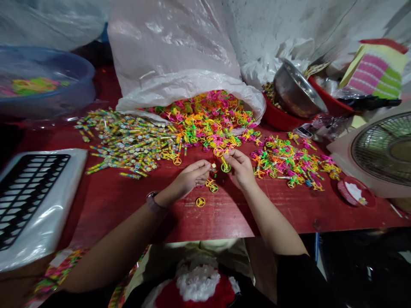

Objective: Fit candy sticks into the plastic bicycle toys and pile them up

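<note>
My left hand (195, 173) is closed in a pinch, with the pale end of a small wrapped tube (213, 165) showing at its fingertips. Close beside it, my right hand (241, 169) pinches a small plastic wheel toy (226, 166), yellow and green. Most of each held piece is covered by fingers. Under the hands lie a few loose wheel toys, among them a yellow one (200, 202). Beyond my left hand spreads a heap of patterned wrapped tubes (128, 139). A heap of bright wheel toys (212, 119) spills from a white plastic bag (180, 85).
Right of my right hand is another pile of colourful pieces (285, 162). A fan (385, 145) and a small red basket (356, 192) stand at the right. Metal bowl (298, 90) leans in a red basin at the back. Blue tub (77, 85) and a plastic-covered stack (48, 205) are left.
</note>
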The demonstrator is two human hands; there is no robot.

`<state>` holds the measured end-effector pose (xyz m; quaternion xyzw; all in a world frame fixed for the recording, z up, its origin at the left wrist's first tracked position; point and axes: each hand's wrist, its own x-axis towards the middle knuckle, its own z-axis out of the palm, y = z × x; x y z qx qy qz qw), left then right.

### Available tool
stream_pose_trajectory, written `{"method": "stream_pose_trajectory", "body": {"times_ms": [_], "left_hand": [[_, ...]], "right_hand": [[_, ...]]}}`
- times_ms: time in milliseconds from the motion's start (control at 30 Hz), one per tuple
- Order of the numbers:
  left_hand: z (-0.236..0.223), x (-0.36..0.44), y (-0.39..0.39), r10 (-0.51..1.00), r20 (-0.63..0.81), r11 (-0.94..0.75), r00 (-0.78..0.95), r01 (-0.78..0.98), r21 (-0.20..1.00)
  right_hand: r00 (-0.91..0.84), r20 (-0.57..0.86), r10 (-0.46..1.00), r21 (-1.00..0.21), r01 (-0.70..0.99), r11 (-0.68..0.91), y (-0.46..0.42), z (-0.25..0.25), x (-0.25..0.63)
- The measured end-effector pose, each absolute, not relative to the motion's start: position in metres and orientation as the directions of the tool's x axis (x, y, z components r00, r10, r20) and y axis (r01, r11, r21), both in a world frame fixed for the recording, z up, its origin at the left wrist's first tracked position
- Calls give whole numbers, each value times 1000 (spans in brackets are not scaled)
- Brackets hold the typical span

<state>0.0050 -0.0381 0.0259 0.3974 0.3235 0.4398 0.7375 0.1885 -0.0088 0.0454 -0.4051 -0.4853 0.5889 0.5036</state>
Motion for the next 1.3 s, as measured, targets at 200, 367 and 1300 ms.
{"method": "stream_pose_trajectory", "body": {"times_ms": [200, 367, 1300], "left_hand": [[19, 6, -40, 940, 38, 74, 338, -314, 947], [18, 6, -40, 947, 98, 4, 306, -316, 949], [30, -1, -44, 903, 251, -185, 348, -212, 960]], "right_hand": [[-383, -97, 919, -938, -274, -213, -14, 49, 184], [-408, -98, 908, -939, -263, -220, -16, 49, 184], [-425, -47, 904, -962, -226, -156, -17, 44, 181]]}}
